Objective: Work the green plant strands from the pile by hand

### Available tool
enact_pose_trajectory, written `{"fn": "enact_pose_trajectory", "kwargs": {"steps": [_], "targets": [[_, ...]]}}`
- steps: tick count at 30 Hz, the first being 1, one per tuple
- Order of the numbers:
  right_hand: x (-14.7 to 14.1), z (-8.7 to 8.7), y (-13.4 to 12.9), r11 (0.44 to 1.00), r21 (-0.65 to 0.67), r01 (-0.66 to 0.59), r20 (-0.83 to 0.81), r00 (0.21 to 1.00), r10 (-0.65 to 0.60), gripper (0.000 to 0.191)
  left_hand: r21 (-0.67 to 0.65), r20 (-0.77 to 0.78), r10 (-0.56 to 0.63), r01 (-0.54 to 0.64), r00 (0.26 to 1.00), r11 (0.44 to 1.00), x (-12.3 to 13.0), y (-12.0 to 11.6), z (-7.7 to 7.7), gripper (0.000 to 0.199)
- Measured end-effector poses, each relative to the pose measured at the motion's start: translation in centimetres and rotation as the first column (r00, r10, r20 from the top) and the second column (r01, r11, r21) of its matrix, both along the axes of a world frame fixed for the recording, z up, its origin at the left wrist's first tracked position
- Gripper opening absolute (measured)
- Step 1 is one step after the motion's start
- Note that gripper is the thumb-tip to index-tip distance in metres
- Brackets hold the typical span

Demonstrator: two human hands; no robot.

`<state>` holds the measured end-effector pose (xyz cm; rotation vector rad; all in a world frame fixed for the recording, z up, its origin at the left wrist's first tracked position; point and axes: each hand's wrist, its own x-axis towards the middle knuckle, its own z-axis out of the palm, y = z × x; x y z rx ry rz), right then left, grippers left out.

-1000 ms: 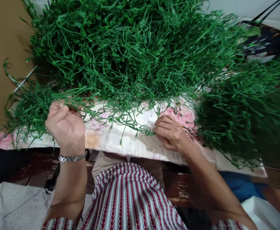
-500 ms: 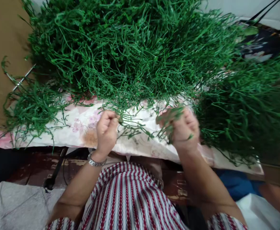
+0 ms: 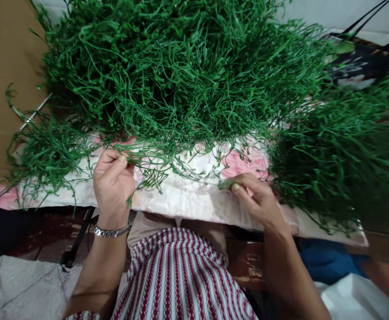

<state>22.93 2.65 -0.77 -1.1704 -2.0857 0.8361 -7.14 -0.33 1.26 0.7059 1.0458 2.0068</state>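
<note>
My left hand point(image 3: 112, 184), a metal watch band on its wrist, is closed in a pinch on a few thin green stems point(image 3: 149, 178). They spread rightward over the flowered cloth, and one droops below the fingers. My right hand point(image 3: 257, 195) pinches a green stem tip point(image 3: 226, 183) between thumb and forefinger; that tip is blurred. Several loose stems lie on the cloth between the two hands. Just beyond them rises a big tangled heap of the same green stems point(image 3: 181, 75), with small bud-like ends.
White cloth with pink flowers point(image 3: 187, 202) covers the work surface. A smaller stem pile point(image 3: 47, 153) sits left, by a thin metal rod point(image 3: 36, 111) and a cardboard panel point(image 3: 7, 89). Another pile point(image 3: 334, 164) is at right, near a dark flowered bag point(image 3: 357, 62). A person's blue clothing point(image 3: 327, 260) shows lower right.
My left hand has moved left with its stems, away from my right hand. The bunch seen at my right hand is gone from it; a small stem tip shows there now.
</note>
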Motion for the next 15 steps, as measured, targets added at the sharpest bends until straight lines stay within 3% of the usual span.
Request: {"fn": "enact_pose_trajectory", "kwargs": {"steps": [2,3,6,9,13,15], "targets": [[1.0,0.9,-0.4,0.975,0.069,-0.21,0.245,0.951,0.188,0.015,-0.052,-0.066,-0.027,0.024,0.997,0.998,-0.1,-0.1,0.3,0.01],[1.3,1.5,-0.6,0.962,0.09,-0.257,0.286,0.932,0.222,0.017,-0.087,-0.1,-0.055,0.046,0.993,0.995,0.0,-0.2,0.4,0.01],[1.0,3.1,-0.8,0.967,0.213,-0.138,0.148,0.983,0.108,0.015,-0.2,-0.183,-0.203,0.166,0.962,0.966,0.9,-0.6,0.6,0.008],[-1.4,4.5,-0.5,0.95,0.312,-0.018,-0.048,0.998,0.035,0.015,-0.265,-0.264,-0.366,0.298,0.892,0.917,2.5,-1.4,0.4,0.007],[-5.8,4.9,0.4,0.889,0.352,-0.292,0.038,0.954,0.298,0.052,-0.357,-0.336,-0.542,0.428,0.77,0.83,4.3,-2.5,0.3,0.005],[-7.3,4.2,0.7,0.83,0.392,-0.398,0.059,0.911,0.409,0.057,-0.375,-0.342,-0.58,0.459,0.739,0.805,4.8,-2.9,0.3,0.005]]}}
